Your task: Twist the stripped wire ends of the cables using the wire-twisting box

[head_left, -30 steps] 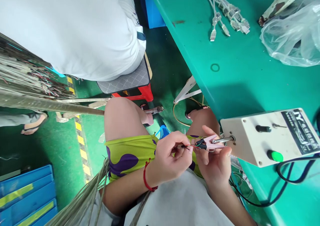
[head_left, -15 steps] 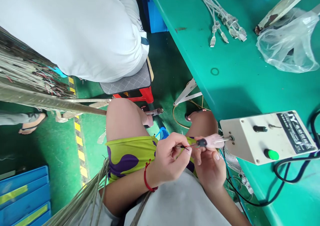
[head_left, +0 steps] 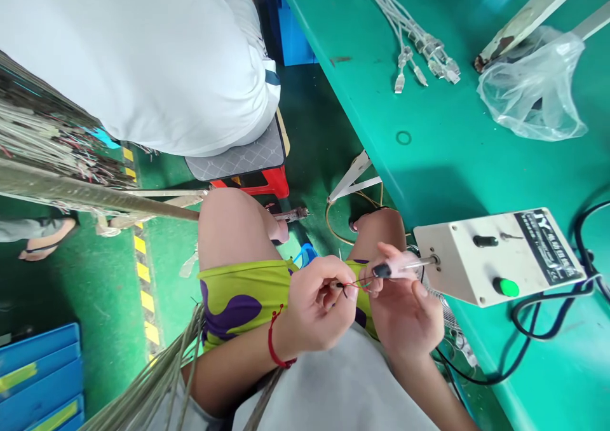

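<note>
My left hand, with a red cord bracelet at the wrist, is closed in a pinch on thin red, black and green wires. These stretch right to the dark tip of a metal shaft on a white box-shaped machine. My right hand lies palm up just below and behind the shaft, fingers apart and thumb spread. Its fingertips are close to the wires; whether they touch cannot be made out. A bundle of grey cables hangs across my lap at the left.
The machine, with a green button and black cord, stands at the edge of the green table. White USB cables and a clear plastic bag lie farther back. A person in white sits left on a stool; blue crates stand lower left.
My right hand has opened more, its thumb and fingers spreading and shifting slightly right. More of the wires now shows between my left hand and the shaft tip. The view has shifted slightly.
</note>
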`<state>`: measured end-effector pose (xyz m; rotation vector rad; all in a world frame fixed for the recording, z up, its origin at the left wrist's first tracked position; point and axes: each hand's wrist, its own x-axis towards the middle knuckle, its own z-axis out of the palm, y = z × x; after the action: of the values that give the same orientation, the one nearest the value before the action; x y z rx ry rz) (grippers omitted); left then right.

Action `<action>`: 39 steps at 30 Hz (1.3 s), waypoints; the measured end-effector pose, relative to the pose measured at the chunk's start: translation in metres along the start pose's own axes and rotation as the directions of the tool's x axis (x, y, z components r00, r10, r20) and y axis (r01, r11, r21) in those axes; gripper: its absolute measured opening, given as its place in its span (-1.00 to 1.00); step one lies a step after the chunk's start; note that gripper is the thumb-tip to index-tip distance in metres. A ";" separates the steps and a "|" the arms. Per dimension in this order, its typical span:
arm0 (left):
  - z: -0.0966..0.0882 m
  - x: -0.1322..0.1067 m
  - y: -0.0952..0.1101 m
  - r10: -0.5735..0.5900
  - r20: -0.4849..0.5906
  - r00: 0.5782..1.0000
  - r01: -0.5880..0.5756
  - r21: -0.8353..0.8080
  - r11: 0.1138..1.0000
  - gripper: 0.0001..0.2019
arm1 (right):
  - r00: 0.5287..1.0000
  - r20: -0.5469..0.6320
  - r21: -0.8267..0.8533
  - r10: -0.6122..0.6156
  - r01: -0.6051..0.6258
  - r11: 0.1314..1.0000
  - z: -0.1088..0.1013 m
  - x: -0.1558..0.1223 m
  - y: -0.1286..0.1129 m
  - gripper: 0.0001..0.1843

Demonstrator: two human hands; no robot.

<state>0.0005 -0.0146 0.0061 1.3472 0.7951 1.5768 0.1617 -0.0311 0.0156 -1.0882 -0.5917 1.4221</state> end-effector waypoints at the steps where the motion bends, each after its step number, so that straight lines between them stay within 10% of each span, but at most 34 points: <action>1: 0.000 0.000 -0.001 -0.003 0.003 1.000 0.003 0.007 1.000 -0.88 | 1.000 -0.003 0.013 0.001 -0.001 1.000 0.001 0.001 -0.002 -0.44; 16: 0.001 0.003 -0.009 -0.066 0.007 0.998 0.066 0.048 0.997 -0.86 | 0.990 0.128 0.141 0.063 -0.081 0.987 0.021 0.017 -0.015 -0.50; 39: 0.001 0.009 -0.009 -0.048 0.076 0.996 0.034 0.174 0.984 -0.79 | 0.997 0.061 0.013 0.052 -0.053 0.999 -0.005 0.013 0.002 -0.48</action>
<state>0.0035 -0.0026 0.0020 1.4984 0.9208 1.4393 0.1669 -0.0207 0.0080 -1.0591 -0.5994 1.5070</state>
